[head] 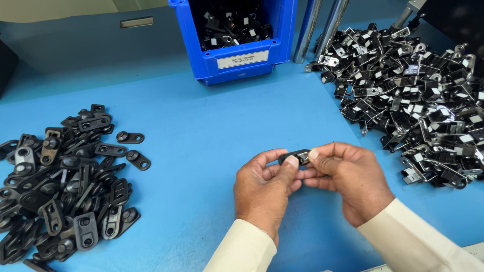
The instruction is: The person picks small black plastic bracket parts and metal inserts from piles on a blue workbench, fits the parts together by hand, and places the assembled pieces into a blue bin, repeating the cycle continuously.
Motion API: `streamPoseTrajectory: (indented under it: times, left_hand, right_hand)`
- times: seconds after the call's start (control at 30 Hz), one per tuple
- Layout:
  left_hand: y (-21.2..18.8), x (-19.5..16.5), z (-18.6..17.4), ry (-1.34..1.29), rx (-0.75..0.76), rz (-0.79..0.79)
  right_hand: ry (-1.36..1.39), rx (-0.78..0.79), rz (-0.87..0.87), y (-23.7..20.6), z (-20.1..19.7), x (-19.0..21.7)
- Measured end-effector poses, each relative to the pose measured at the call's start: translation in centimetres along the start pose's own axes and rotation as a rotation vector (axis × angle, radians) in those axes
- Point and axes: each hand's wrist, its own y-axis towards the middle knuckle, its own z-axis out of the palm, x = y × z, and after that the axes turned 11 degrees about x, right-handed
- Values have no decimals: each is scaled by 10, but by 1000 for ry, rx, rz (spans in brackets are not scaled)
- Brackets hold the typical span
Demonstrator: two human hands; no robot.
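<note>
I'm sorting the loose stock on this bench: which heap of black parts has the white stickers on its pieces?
The heap on the right, beside the right hand: its clips carry small white patches. The pile of flat plates on the left is plain black and grey.

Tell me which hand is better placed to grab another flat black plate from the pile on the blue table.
Probably the left hand. It sits nearer the pile of flat black plates, with bare blue table between. The right hand, sharing the small black part, is farther away.

Black plates [65, 186]; black-white clips [418, 95]; blue bin [237, 60]; blue table [201, 131]; cream sleeves [418, 247].
</note>
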Motion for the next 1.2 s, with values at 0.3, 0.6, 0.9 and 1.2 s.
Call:
streamPoseTrajectory:
  times: [0.3,0.6,0.9,1.2]
  left_hand:
    - [-8,-7,7,243,-148,15]
    - [-7,-7,-4,-71,-101,-47]
    - [-12,0,3,-88,-59,-45]
    - [-15,-1,4,-48,-83,25]
  right_hand:
    - [-188,-123,-106,-10,19,-1]
    - [20,15,154,-21,6,7]
    - [47,23,73,-13,10,-2]
    - [60,-49,-35,-36,31,8]
